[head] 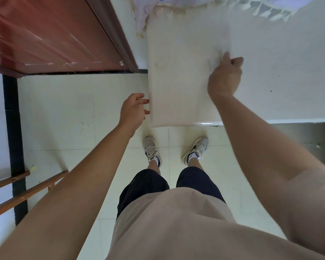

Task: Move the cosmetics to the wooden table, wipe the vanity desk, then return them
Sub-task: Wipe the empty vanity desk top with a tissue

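The white vanity desk fills the upper right, and its top shows no cosmetics. My right hand rests on the desk top with its fingers curled round a small white cloth, pressing it on the surface. My left hand hangs at the desk's left edge, its loosely curled fingertips touching that edge and holding nothing. The cloth is mostly hidden by my fingers and blends with the desk.
A red-brown door stands at the upper left. Wooden rails cross the lower left. Lilac fabric and a lace fringe lie at the desk's far end. My feet stand on pale floor tiles below the desk's near edge.
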Demonstrator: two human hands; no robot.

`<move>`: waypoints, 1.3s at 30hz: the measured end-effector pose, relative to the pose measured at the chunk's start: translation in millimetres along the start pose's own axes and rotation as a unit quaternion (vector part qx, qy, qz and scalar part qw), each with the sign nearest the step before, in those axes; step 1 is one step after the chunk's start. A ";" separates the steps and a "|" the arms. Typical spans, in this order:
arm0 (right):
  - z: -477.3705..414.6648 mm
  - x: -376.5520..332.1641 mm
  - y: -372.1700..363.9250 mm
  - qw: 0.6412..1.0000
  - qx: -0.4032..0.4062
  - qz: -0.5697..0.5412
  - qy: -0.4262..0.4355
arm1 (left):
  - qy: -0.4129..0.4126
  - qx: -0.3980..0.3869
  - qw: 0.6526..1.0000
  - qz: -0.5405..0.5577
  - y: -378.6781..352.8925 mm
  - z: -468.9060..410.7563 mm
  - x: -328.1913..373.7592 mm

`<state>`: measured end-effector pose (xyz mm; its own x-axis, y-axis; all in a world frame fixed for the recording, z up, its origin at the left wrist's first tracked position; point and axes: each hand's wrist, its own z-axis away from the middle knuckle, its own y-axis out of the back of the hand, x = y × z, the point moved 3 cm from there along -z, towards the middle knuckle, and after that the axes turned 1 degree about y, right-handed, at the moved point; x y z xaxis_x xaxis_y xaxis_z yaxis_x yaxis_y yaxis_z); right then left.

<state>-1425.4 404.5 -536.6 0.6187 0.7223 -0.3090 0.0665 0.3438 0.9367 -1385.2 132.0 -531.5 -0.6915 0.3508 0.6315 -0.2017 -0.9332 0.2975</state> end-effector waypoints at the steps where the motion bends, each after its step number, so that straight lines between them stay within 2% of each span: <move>1: 5.5 -19.1 -9.6 1.000 -0.007 0.008 0.026 | 0.002 0.000 1.000 -0.001 -0.4 -2.4 0.2; 4: 24.5 -81.0 -30.6 0.987 -0.068 0.017 0.147 | 0.005 -0.004 1.000 0.003 -2.3 -7.6 2.4; 8: 34.2 -125.4 -36.5 0.930 -0.194 -0.041 0.310 | -0.011 -0.014 1.000 0.002 -7.2 -13.8 15.1; 10: 22.9 -118.1 -25.1 0.921 -0.177 -0.092 0.333 | -0.023 -0.011 1.000 -0.014 -8.9 -20.5 24.2; 12: -2.8 -94.5 -8.9 0.949 -0.096 -0.118 0.277 | -0.049 -0.008 0.998 -0.043 -11.4 -29.0 33.1; 15: -50.9 -36.6 12.5 0.991 0.002 -0.077 0.108 | -0.094 -0.012 0.992 -0.078 -18.1 -40.0 43.5; 18: -73.0 1.0 23.1 0.999 0.025 -0.017 -0.010 | -0.116 -0.017 0.986 -0.118 -21.1 -48.6 47.1; 20: -74.0 -5.5 15.4 0.999 0.012 0.034 -0.008 | -0.111 -0.022 0.987 -0.117 -21.5 -52.6 43.9; 26: -58.0 -116.5 -28.2 0.984 -0.035 0.072 0.157 | -0.106 -0.037 0.989 -0.093 -23.2 -55.1 41.6; 29: -32.9 -163.9 -40.7 0.947 -0.090 0.074 0.298 | -0.119 -0.035 0.987 -0.098 -25.0 -53.4 40.8; 31: -16.7 -168.8 -44.2 0.909 -0.144 0.065 0.385 | -0.129 -0.028 0.986 -0.100 -25.6 -52.0 38.0; 33: -13.6 -142.5 -37.0 0.899 -0.141 0.018 0.413 | -0.135 -0.018 0.986 -0.097 -26.4 -51.4 34.2; 35: -25.2 -86.0 -18.9 0.932 -0.063 -0.045 0.354 | -0.139 -0.010 0.986 -0.094 -27.0 -50.9 31.1; 37: -46.0 -8.2 8.9 0.972 0.042 -0.083 0.217 | -0.150 -0.005 0.984 -0.096 -27.4 -50.4 29.3; 39: -68.1 76.6 41.8 0.988 0.131 -0.061 0.052 | -0.162 -0.007 0.982 -0.096 -28.3 -50.1 29.0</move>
<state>-1428.5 515.0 -532.4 0.5114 0.7474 -0.4242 0.3443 0.2741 0.8980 -1434.3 164.7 -557.5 -0.3833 0.5245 0.7603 -0.3180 -0.8477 0.4245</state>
